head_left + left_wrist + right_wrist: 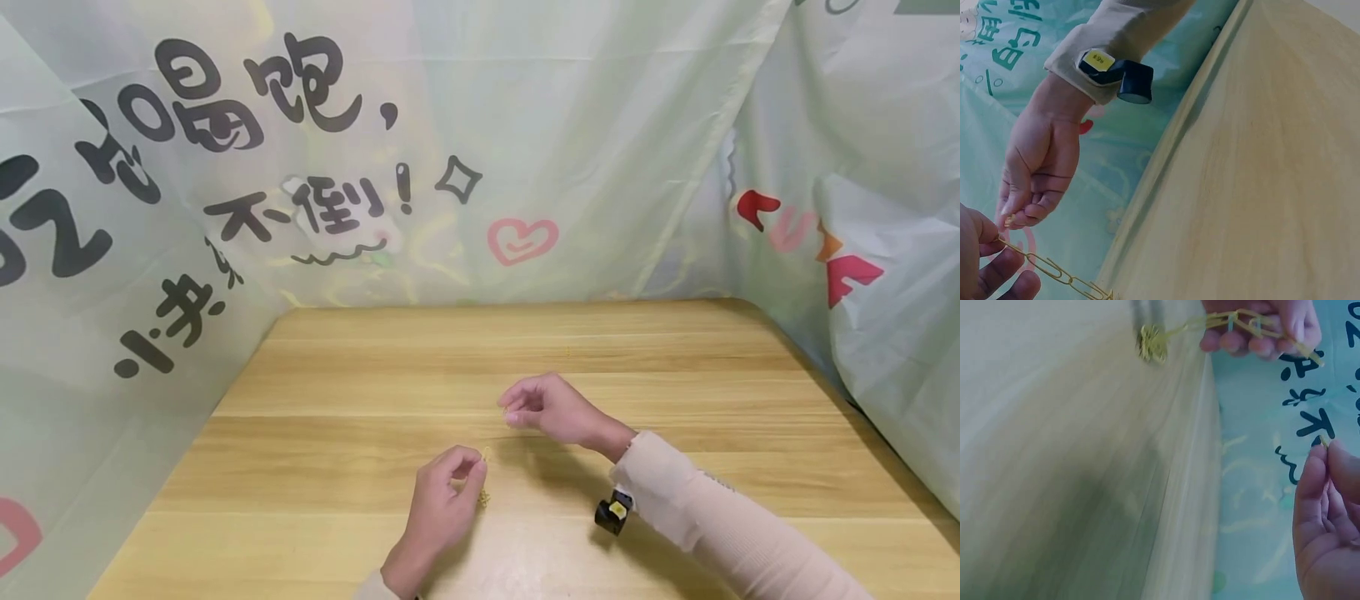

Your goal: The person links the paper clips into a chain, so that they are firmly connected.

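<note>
My left hand (444, 502) pinches the end of a chain of gold paper clips (1052, 270) between thumb and forefinger. In the right wrist view the linked clips run across its fingers, and the rest of the chain hangs down to a bunched heap (1150, 345) on the wooden table. Farther forward and to the right, my right hand (553, 409) pinches a single gold paper clip (1324, 442) by thumb and fingertips. It is held above the table, apart from the chain. Most of that clip is hidden by the fingers.
The wooden table (337, 375) has rounded far corners. A tiny yellowish piece (567, 351), too small to make out, lies toward its back. Printed pale green cloth (600, 150) hangs behind and along both sides. A small black camera (613, 512) is strapped to my right wrist.
</note>
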Demonstrator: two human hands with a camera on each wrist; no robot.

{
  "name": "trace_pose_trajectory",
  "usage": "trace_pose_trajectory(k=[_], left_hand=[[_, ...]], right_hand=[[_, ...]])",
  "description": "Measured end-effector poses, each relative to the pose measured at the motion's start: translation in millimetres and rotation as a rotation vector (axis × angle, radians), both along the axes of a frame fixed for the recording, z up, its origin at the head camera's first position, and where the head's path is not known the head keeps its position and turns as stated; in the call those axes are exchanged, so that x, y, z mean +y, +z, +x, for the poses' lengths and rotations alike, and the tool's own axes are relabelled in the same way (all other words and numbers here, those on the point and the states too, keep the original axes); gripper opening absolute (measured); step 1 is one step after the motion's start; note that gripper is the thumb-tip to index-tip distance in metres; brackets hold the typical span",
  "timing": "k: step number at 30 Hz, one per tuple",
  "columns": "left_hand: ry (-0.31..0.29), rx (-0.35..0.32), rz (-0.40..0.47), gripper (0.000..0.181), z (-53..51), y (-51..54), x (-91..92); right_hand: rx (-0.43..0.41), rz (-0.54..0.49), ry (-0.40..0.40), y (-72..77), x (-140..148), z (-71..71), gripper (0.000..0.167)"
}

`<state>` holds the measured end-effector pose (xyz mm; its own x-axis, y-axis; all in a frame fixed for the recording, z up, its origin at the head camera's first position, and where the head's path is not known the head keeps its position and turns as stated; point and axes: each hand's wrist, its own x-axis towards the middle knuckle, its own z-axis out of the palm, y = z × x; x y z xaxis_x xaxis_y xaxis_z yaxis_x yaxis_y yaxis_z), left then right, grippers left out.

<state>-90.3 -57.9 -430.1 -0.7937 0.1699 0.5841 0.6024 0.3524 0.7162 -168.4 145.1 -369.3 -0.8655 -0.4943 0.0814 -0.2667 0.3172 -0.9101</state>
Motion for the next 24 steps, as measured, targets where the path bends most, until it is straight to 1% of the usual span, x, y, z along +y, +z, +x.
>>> trace_pose_trajectory(k=[2,4,9,11,14,18,24], left_hand=[[0.004,0.015,-0.006,0.006,-0.2,-0.5,-0.1],[0.01,0.045,-0.018,0.007,-0.9,-1.2,-0.2],[0.028,0.169,-0.071,0.008,-3.5,-3.5,-0.7],[0.032,0.215,-0.093,0.008,-4.5,-4.2,-1.1],[0.031,0.258,-0.112,0.005,-5.8,-5.0,-1.2],[0.025,0.275,-0.127,0.001,-6.9,-5.7,-1.3],[0.046,0.264,-0.14,0.005,-5.8,-6.4,-2.0]], right_hand=[[-0.039,-0.023,0.02,0.9,-2,2.4,0.017],[-0.072,-0.045,0.038,1.0,-3,3.8,0.015],[-0.137,-0.079,0.075,-0.8,-8,7.1,0.011],[-0.151,-0.088,0.092,-1.4,-9,8.7,0.01],[-0.16,-0.097,0.123,-1.7,-9,10.7,0.01],[-0.155,-0.093,0.15,-1.4,-10,12.5,0.011],[-0.171,-0.073,0.177,-0.5,-13,15.8,0.014]])
